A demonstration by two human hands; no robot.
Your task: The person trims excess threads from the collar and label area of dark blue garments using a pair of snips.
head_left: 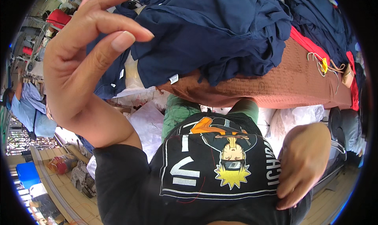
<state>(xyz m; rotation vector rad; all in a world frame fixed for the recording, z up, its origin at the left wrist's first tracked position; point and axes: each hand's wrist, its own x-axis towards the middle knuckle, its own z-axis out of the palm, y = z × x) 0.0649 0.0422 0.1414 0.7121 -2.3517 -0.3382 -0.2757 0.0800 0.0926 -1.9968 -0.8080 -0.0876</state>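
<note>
My left hand (84, 53) is raised close in front at the upper left. Thumb and index finger meet in a pinch, the other fingers loosely bent above; I cannot make out anything between the tips. Behind it lies a large heap of dark navy cloth (220, 24), with small white labels at its near edge. My right hand (303, 166) is at the lower right, by the side of my black T-shirt (236, 207) with its cartoon print. Its fingers point down and are blurred, so their grip is unclear. A thin red thread (204, 181) lies on the shirt.
A brown patterned cloth (260, 87) covers the surface under the heap. Red fabric strips (311, 43) and tan cords (334, 69) lie at the right. Clear plastic (147, 118) sits below. A person in a light blue shirt (39, 110) is far left, near a blue container (28, 174).
</note>
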